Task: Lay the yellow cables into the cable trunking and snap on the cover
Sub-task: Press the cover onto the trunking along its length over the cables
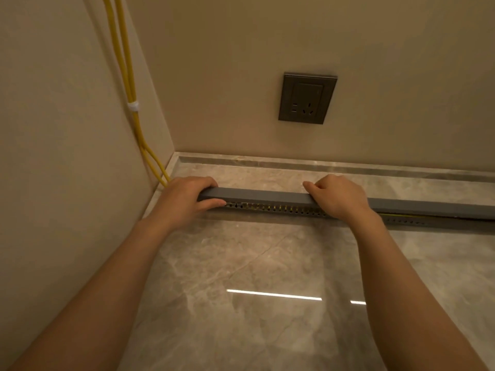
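Note:
A grey slotted cable trunking (281, 209) lies on the marble floor, running from the left wall off to the right. A flat grey cover (257, 196) sits on top of it, with yellow showing through the side slots. My left hand (184, 199) grips the cover's left end, fingers over the top and thumb on the near side. My right hand (337, 195) is curled over the cover further right. Two yellow cables (126, 73) come down the left wall, held by a white tie (133, 106), and disappear behind my left hand.
A dark grey wall socket (307, 98) sits on the back wall above the trunking. A marble skirting ledge (321, 164) runs along the back wall. The glossy marble floor (254, 277) stretches toward me between my forearms.

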Demonstrator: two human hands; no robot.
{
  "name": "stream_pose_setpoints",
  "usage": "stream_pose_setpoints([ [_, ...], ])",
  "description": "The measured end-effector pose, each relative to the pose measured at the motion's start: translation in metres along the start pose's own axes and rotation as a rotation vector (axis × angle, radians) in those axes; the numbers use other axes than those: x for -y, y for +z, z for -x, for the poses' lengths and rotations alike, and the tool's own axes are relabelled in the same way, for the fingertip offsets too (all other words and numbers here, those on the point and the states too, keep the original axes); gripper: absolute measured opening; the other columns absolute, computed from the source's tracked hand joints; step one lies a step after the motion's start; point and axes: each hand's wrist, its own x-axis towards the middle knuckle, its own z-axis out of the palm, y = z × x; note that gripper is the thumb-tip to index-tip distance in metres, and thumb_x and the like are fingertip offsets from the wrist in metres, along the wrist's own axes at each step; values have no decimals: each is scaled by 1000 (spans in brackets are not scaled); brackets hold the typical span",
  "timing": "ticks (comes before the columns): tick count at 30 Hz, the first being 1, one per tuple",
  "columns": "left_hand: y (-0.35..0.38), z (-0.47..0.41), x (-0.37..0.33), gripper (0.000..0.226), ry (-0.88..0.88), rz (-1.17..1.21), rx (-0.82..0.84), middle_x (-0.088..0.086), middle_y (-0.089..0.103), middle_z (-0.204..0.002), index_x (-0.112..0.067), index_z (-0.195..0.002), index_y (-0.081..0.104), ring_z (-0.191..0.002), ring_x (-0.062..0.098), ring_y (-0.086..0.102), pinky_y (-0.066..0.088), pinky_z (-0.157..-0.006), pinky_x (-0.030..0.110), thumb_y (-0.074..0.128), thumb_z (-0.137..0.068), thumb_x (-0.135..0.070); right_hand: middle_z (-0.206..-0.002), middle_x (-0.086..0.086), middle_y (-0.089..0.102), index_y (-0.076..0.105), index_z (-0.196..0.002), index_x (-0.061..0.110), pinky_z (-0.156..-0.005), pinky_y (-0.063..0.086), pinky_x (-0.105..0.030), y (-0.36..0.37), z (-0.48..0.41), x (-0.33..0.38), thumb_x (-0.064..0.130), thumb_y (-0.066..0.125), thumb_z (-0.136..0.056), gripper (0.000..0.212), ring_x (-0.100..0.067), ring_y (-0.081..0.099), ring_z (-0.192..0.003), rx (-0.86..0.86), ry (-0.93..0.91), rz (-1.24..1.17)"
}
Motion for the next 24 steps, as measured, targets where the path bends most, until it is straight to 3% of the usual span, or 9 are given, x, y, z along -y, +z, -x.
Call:
stream_pose_setpoints([
  [5,8,1,13,26,0,-33,-22,-7,63,-80,-23,-93,64,-78,17,51,32,-72,31,63,-81,-46,-63,5,56,60,-71,20,-48,31,-25,7,1,18,55,36,-92,48,-21,56,-65,-104,-102,-23],
  [9,7,2,15,25,-29,-45,-86,-12,60,-80,-25,-92,64,-83,16,49,32,-77,32,64,-79,-47,-87,7,62,62,-102,25,-63,48,-28,14,4,51,55,48,-87,36,-10,55,-79,-12,-428,-204],
  [13,6,5,19,27,-78,-104,-111,-10,67,-95,-24,-94,69,-96,19,48,31,-86,36,62,-81,-47,-99,1,63,58,-115,23,-72,47,-31,30,2,82,46,58,-86,37,-16,54,-92,-16,-651,-127],
  [18,9,16,25,31,-125,-132,-130,-2,63,-101,-16,-96,72,-101,22,46,35,-90,36,63,-83,-42,-103,-4,64,54,-121,23,-73,49,-40,42,-5,113,28,53,-92,29,-23,55,-93,77,-728,-72],
  [24,7,25,29,34,-201,13,-210,1,59,-109,-14,-108,63,-108,21,45,37,-94,30,70,-80,-32,-101,-2,64,57,-116,24,-75,47,-33,41,-13,120,29,63,-86,31,-17,54,-88,170,-660,-153],
])
